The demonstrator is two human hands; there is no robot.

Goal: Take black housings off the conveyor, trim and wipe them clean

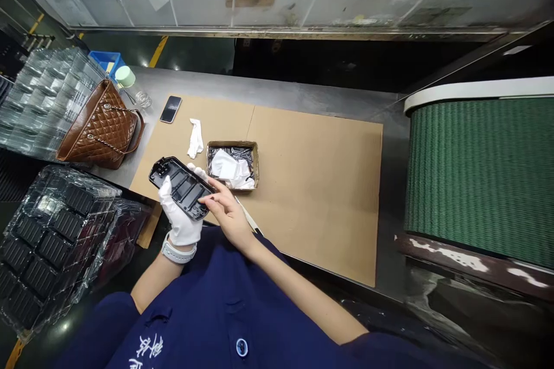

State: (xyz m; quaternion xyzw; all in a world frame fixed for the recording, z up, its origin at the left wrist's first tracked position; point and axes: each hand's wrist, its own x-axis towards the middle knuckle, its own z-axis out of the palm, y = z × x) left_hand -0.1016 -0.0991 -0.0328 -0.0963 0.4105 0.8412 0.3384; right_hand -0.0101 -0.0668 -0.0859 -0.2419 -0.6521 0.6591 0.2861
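My left hand (179, 216), in a white glove, is closed around a black plastic housing (184, 187). The housing is a long shallow shell with rounded ends, held tilted with its ribbed inside facing up. My bare right hand (227, 213) reaches over the housing's right end. Its thumb and fingers are drawn together against the inside of the shell; any small part between them is too small to make out. Just beyond the hands stands a small cardboard box (256, 164) holding dark small pieces and a crumpled white cloth (229, 167).
A cardboard sheet (315, 184) covers the metal table. On it lie a white glove (195, 138) and a phone (170, 109). A brown handbag (108, 127) and clear trays (47, 92) are at left, above bagged black housings (47, 242). A green conveyor belt (480, 179) stands at right.
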